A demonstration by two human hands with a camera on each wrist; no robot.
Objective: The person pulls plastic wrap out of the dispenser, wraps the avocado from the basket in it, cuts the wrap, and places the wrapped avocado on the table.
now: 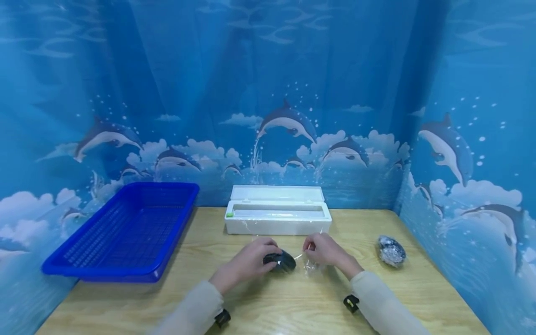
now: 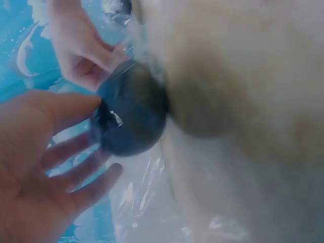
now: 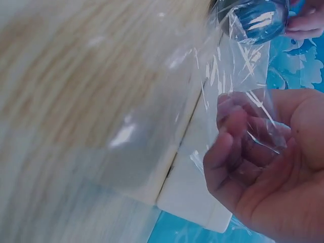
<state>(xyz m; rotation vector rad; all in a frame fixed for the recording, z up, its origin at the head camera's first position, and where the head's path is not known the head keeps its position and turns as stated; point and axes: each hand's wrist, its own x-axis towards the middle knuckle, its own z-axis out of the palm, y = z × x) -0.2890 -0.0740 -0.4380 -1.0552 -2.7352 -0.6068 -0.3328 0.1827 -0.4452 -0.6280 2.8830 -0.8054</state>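
Observation:
My left hand holds a dark, glossy, rounded object between thumb and fingers, just above the wooden table. In the left wrist view, the thumb lies against the side of this dark object and the fingers reach behind it. To its right, my right hand pinches clear plastic film with curled fingers. The film stretches from there to the dark object in the right wrist view. Behind both hands stands an open white film dispenser box, its lid raised.
A blue plastic basket stands at the left of the wooden table. At the right lies another dark object wrapped in crumpled clear film. A dolphin-printed blue curtain surrounds the table at the back and sides.

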